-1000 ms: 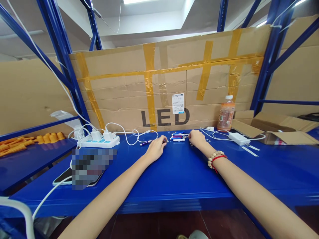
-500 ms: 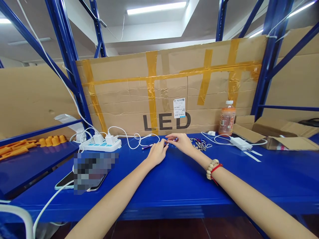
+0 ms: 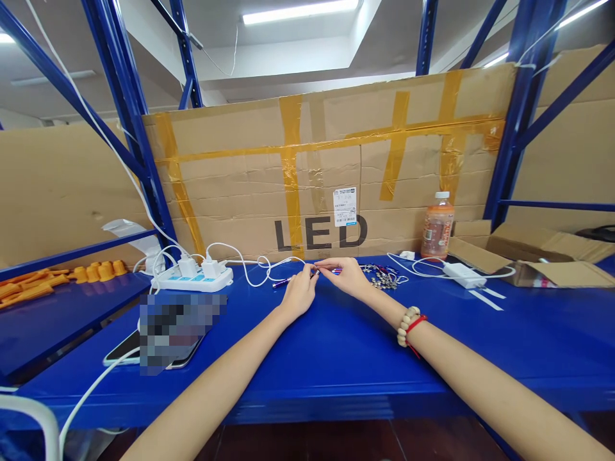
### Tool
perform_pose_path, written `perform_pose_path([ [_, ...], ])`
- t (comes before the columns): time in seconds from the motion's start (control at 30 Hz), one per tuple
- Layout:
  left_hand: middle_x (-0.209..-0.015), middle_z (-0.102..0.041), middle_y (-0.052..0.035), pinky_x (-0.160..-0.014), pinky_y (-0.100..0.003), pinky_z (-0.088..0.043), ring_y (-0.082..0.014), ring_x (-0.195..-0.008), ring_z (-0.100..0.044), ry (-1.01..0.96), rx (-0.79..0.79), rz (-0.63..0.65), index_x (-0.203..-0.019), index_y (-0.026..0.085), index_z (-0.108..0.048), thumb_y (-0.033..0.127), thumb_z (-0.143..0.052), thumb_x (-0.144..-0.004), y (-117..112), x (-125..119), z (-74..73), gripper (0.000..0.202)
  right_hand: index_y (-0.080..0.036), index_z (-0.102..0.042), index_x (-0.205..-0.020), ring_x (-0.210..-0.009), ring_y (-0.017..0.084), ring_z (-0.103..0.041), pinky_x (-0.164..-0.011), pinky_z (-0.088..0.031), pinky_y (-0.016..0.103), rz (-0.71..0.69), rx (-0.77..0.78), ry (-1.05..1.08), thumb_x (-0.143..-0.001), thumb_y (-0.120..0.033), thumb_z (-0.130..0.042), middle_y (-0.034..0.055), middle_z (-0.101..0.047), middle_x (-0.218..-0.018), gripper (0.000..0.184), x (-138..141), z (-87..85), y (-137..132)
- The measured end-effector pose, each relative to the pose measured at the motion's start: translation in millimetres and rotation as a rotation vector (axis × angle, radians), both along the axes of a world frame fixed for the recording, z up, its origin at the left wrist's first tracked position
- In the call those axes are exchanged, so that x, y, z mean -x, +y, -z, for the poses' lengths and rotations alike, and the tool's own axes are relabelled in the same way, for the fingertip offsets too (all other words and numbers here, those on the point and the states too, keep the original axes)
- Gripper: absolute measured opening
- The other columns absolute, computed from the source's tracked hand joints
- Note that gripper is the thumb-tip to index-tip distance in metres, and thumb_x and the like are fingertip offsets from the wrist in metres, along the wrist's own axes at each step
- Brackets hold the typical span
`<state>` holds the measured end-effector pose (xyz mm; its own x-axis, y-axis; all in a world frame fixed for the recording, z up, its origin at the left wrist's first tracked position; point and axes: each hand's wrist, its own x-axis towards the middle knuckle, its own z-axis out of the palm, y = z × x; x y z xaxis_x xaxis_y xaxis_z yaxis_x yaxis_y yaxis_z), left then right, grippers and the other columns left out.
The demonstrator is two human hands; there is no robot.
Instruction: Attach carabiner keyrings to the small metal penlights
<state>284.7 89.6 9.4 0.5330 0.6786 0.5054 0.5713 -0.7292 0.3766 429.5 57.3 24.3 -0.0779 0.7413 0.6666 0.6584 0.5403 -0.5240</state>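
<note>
My left hand [image 3: 298,289] is closed at the back middle of the blue shelf. A thin purple pen [image 3: 280,283] sticks out on its left side, the rest hidden by the fingers. My right hand [image 3: 346,276] meets it fingertip to fingertip, thumb and forefinger pinched at a tiny dark piece [image 3: 315,271] too small to name. Just right of my right hand lies a pile of small metal pieces with blue and purple parts [image 3: 383,276]. A beaded bracelet [image 3: 408,325] and a red cord are on my right wrist.
On the left are a white power strip [image 3: 192,279] with plugs and cables, and a phone [image 3: 122,351] partly under a blurred patch. A bottle [image 3: 437,227], a white adapter [image 3: 464,276] and an opened cardboard box [image 3: 552,259] stand right. A cardboard sheet [image 3: 240,192] backs the shelf.
Both hands have shifted slightly left, and the right fingertips have come closer to the left ones. The view has moved a little; the objects on the shelf stay put.
</note>
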Motion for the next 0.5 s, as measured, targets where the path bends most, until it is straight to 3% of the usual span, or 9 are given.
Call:
perform_pose_path([
  [0.23,-0.080,-0.060,-0.0034,-0.072,-0.032,-0.041,-0.0189,-0.080,-0.057,-0.023,-0.009,-0.013,-0.105,0.020,-0.040,0.023,-0.029,-0.087,3,1,1.3,0.021,-0.019,-0.063,-0.098,-0.077,0.015,-0.064,-0.071,-0.049,0.025,0.065,0.056,0.045,-0.077,-0.026,-0.047,0.0019,-0.069,-0.081,0.027,3,-1.9,-2],
  [0.3,-0.078,-0.059,-0.0023,-0.072,-0.031,-0.041,-0.0181,-0.079,-0.057,-0.028,-0.018,-0.005,-0.107,0.021,-0.040,0.022,-0.028,-0.087,2,2,-0.5,0.023,-0.021,-0.062,-0.097,-0.077,0.014,-0.064,-0.071,-0.048,0.024,0.189,0.064,-0.006,-0.079,-0.027,-0.044,0.0000,-0.069,-0.079,0.027,-4,-4.6,-3],
  [0.4,-0.076,-0.058,-0.0010,-0.072,-0.029,-0.040,-0.0165,-0.078,-0.056,-0.043,-0.042,-0.005,-0.106,0.023,-0.043,0.022,-0.026,-0.088,-1,3,-3.2,0.024,-0.025,-0.063,-0.095,-0.088,0.015,-0.060,-0.077,-0.044,0.025,0.515,0.075,-0.140,-0.078,-0.027,-0.044,-0.0016,-0.067,-0.091,0.025,-24,-6.7,-2],
  [0.5,-0.075,-0.057,-0.0005,-0.073,-0.030,-0.040,-0.0163,-0.077,-0.055,-0.048,-0.057,-0.019,-0.104,0.023,-0.044,0.022,-0.026,-0.088,-4,4,-4.1,0.024,-0.019,-0.059,-0.104,-0.100,0.019,-0.055,-0.083,-0.041,0.028,0.724,0.192,-0.271,-0.076,-0.021,-0.044,0.0041,-0.062,-0.106,0.031,-52,-2.1,1],
])
